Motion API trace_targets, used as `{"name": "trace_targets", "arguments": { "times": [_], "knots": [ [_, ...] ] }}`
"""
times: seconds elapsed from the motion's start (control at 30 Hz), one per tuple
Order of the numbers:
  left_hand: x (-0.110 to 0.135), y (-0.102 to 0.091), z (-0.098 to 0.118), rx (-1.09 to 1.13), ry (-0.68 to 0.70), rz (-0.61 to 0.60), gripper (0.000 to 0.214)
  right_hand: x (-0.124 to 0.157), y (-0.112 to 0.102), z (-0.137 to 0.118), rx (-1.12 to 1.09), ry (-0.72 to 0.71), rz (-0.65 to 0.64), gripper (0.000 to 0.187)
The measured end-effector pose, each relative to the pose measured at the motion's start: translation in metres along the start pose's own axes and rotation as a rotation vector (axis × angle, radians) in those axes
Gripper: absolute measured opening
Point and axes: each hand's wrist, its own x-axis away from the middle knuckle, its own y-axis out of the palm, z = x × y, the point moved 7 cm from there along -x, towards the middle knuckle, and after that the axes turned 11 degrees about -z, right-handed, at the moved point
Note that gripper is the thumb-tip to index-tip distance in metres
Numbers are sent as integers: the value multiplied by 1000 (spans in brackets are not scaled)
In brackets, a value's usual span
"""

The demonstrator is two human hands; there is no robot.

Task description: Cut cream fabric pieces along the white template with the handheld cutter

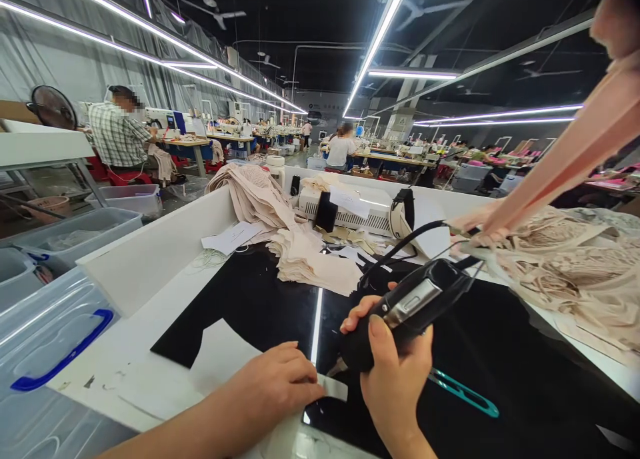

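My right hand is wrapped round a black handheld electric tool with a silver plate on its side. A cord leaves its rear, and its narrow metal tip points down to the left, close to a pale strip. My left hand is closed on that strip, holding it at the glossy black board; part of the strip is hidden under the fingers. Right of my right hand lie turquoise thread snips. A white sheet lies beyond my left forearm.
Stacked beige fabric pieces lie ahead, before a white vented machine. More beige fabric is heaped at right, below a hanging pink strip. Clear plastic bins stand at left. Co-workers sit at sewing tables beyond.
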Motion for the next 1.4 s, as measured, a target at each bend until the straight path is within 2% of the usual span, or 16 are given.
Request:
{"name": "trace_targets", "arguments": {
  "times": [0.1, 0.37, 0.57, 0.87, 1.07, 1.4],
  "knots": [
    [0, 0, 0, 13, -8, -5, 25, 2, 3, 3, 17, -7, -12, 21],
    [-2, 1, 0, 13, -11, 21, 22, 3, 3, 2, 19, 16, -22, 21],
    [-1, 3, 0, 0, -21, 5, 23, 2, -11, -6, -1, 5, 36, 38],
    [2, 4, -3, 42, -17, 12, 25, 3, -10, -4, 32, 9, 10, 34],
    [5, 6, -6, 79, -26, 11, 23, 1, -14, -8, -10, -2, 44, 39],
    [4, 5, -5, 81, -23, 10, 23, 4, -10, -2, 4, 7, 8, 40]
  ]
}}
